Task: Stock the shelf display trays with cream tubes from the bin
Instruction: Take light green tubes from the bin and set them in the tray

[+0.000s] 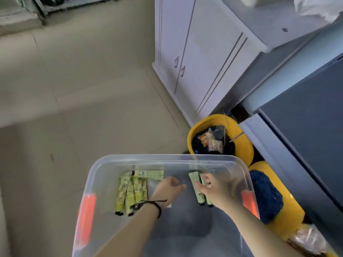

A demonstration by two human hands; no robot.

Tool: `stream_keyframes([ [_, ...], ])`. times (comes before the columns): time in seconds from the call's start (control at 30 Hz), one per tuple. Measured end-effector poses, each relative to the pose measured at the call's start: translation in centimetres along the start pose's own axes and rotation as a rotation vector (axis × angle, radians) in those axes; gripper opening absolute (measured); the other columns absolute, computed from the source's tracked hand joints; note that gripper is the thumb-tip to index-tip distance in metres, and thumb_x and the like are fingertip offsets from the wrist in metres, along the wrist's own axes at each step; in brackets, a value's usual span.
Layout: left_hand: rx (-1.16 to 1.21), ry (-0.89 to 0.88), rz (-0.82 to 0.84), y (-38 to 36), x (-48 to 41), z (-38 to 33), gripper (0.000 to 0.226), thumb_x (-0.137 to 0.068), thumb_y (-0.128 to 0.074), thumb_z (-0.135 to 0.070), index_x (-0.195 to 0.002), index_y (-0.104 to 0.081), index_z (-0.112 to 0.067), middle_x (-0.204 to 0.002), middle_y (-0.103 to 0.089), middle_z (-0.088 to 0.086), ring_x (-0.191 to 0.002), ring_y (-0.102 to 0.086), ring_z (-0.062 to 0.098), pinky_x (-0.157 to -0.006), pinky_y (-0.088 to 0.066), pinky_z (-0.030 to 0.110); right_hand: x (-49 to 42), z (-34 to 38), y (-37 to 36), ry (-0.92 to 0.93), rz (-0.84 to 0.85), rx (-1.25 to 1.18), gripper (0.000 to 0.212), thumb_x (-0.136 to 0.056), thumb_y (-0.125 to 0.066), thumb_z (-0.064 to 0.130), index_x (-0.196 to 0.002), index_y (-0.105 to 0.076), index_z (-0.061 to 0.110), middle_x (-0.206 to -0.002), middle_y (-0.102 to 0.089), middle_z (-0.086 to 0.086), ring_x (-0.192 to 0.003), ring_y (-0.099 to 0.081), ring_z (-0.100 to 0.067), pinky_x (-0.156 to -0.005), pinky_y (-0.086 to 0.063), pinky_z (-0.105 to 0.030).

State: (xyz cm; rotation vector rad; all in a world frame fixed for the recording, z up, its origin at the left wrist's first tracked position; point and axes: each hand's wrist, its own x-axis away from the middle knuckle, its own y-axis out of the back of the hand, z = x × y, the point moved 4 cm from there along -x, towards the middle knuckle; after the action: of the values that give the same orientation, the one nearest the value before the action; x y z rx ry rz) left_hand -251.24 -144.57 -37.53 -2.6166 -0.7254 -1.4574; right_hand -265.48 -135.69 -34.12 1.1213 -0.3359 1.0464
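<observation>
Beige tiled floor [74, 89] fills the left and centre of the view. Low centre, a clear plastic storage bin [167, 157] with rounded corners, seen from above; an orange-red side latch [86, 217] on its left wall, a matching latch [249, 201] on its right wall. Inside, left of centre, a cluster of pale green cream tubes with black caps [130, 193] lies side by side on the bin floor, caps pointing toward the wearer. One more green tube [149, 173] lies crosswise just beyond the cluster, near the far wall. Left hand [168, 188] reaches into the bin just right of the cluster, fingers loosely curved and apart, nothing in them; a black cord bracelet [157, 206] circles that wrist. Next, a pair of green tubes [195, 186] lying together, caps also toward the wearer. Right hand [213, 188] is at this pair, fingertips over the right-hand tube, thumb by its side; motion blur, so cannot tell whether it pinches the tube or only touches it. Beyond the bin's far right corner, a yellow plastic bucket [219, 120] holding dark scraps and crumpled wrappers. Behind it, a white panelled cabinet [204, 62] with two small handles. Far right, a tall dark blue-grey unit [306, 136].
</observation>
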Motion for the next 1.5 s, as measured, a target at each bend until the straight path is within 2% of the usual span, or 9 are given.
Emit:
stream_keyframes([
  [0.1, 0.063, 0.029, -0.060, -2.6, -3.1, 1.0, 0.038, -0.087, -0.063, -0.031, -0.120, -0.054, -0.015, -0.120, -0.057, 0.002, -0.111, -0.055, 0.017, -0.090, -0.045, 0.025, -1.7, -2.1, -1.6, -0.050, -0.039, -0.037, 0.026, -0.093, -0.060, 0.027, -0.112, -0.056, 0.010, -0.098, -0.061, -0.001, -0.088, -0.060, -0.019, -0.077, -0.050, -0.031],
  [0.23, 0.238, 0.033, -0.099, -5.6, -6.0, 1.2, 0.033, -0.085, -0.056, -0.010, -0.118, -0.059, -0.009, -0.111, -0.067, 0.005, -0.103, -0.062, 0.020, -0.091, -0.049, 0.027, -3.3, -3.9, -3.1, -0.056, -0.084, 0.027, 0.030, -0.096, -0.055, 0.024, -0.118, -0.053, 0.004, -0.112, -0.066, -0.012, -0.104, -0.062, -0.028, -0.082, -0.046, -0.032],
  [0.43, 0.253, -0.019, -0.152, -7.5, -7.4, 1.0, 0.024, -0.087, -0.057, -0.013, -0.110, -0.064, -0.016, -0.094, -0.067, -0.001, -0.093, -0.064, 0.019, -0.081, -0.051, 0.027, -4.4, -4.9, -4.1, -0.008, -0.133, 0.074, 0.021, -0.092, -0.055, 0.018, -0.111, -0.057, 0.008, -0.105, -0.067, -0.008, -0.101, -0.064, -0.026, -0.085, -0.052, -0.040],
  [0.6, 0.176, -0.125, 0.029, -6.8, -6.7, 1.6, 0.009, -0.086, -0.064, -0.020, -0.094, -0.062, -0.022, -0.079, -0.060, -0.006, -0.069, -0.055, 0.011, -0.068, -0.052, 0.028, -4.5, -5.3, -3.7, -0.033, -0.149, -0.030, 0.011, -0.094, -0.054, 0.014, -0.101, -0.062, 0.009, -0.097, -0.068, -0.005, -0.091, -0.063, -0.022, -0.078, -0.049, -0.032],
  [0.87, 0.153, -0.148, 0.078, -5.8, -5.6, 1.8, 0.034, -0.077, -0.074, -0.015, -0.087, -0.042, -0.022, -0.084, -0.057, 0.000, -0.068, -0.053, 0.013, -0.051, -0.045, 0.019, -3.7, -4.1, -4.0, 0.025, -0.021, -0.030, 0.009, -0.095, -0.049, 0.009, -0.098, -0.058, 0.010, -0.092, -0.066, -0.005, -0.085, -0.062, -0.020, -0.076, -0.053, -0.035],
  [1.1, -0.042, -0.192, -0.034, -1.2, -2.3, 0.9, 0.032, -0.069, -0.083, -0.024, -0.089, -0.060, -0.012, -0.061, -0.064, 0.004, -0.046, -0.054, 0.006, -0.049, -0.047, 0.019, -1.8, -1.3, -3.6, 0.087, 0.020, -0.082, 0.011, -0.092, -0.051, 0.014, -0.093, -0.061, 0.014, -0.086, -0.066, -0.001, -0.081, -0.061, -0.018, -0.069, -0.047, -0.028],
  [1.23, -0.046, -0.237, -0.004, 2.8, 0.4, -0.5, 0.027, -0.070, -0.082, -0.024, -0.074, -0.060, -0.009, -0.064, -0.067, 0.009, -0.061, -0.070, 0.017, -0.063, -0.059, 0.032, -0.2, 1.4, -3.2, 0.165, 0.047, -0.089, 0.007, -0.092, -0.053, 0.017, -0.093, -0.060, 0.019, -0.083, -0.060, 0.012, -0.079, -0.056, -0.002, -0.076, -0.047, -0.023],
  [1.37, -0.080, -0.308, 0.015, 6.8, 3.7, -3.4, 0.022, -0.073, -0.080, -0.021, -0.069, -0.058, -0.018, -0.057, -0.064, -0.002, -0.061, -0.070, 0.014, -0.058, -0.055, 0.021, 2.0, 4.7, -1.5, 0.248, 0.049, -0.108, 0.011, -0.087, -0.058, 0.032, -0.079, -0.062, 0.026, -0.078, -0.066, 0.005, -0.079, -0.062, -0.011, -0.076, -0.053, -0.039],
  [1.5, -0.233, -0.379, 0.063, 9.9, 7.3, -6.5, 0.023, -0.071, -0.080, -0.033, -0.070, -0.061, -0.020, -0.060, -0.067, 0.004, -0.057, -0.066, 0.012, -0.061, -0.056, 0.025, 5.0, 9.2, 1.5, 0.366, 0.027, -0.102, 0.017, -0.090, -0.061, 0.022, -0.073, -0.061, 0.026, -0.073, -0.066, 0.005, -0.073, -0.061, -0.007, -0.069, -0.045, -0.025],
])
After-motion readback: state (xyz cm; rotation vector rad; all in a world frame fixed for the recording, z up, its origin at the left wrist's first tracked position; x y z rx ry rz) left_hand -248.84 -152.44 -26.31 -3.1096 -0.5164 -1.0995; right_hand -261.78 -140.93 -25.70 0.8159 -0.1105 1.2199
